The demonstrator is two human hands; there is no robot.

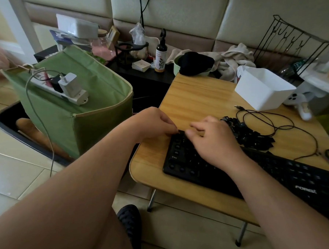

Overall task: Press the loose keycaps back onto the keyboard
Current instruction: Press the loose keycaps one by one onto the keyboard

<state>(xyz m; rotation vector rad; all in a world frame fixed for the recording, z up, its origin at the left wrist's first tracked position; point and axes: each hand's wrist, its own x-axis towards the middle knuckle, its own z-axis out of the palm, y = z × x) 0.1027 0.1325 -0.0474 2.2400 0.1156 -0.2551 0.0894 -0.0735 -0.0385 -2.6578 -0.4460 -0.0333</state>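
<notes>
A black keyboard (271,173) lies on the small wooden table (195,99), many of its key positions bare. A heap of loose black keycaps (249,134) sits just behind it. Both of my hands meet at the keyboard's top left corner. My left hand (152,121) has its fingers curled and pinches a black keycap (180,132) at that corner. My right hand (212,140) rests over the upper left keys, thumb and fingertips touching the same keycap from the right. The spot under the fingers is hidden.
A black cable (270,122) loops on the table behind the keycaps, next to a white box (264,89). A green fabric bin (69,100) with a power strip (66,92) stands left of the table. Clutter fills the back edge.
</notes>
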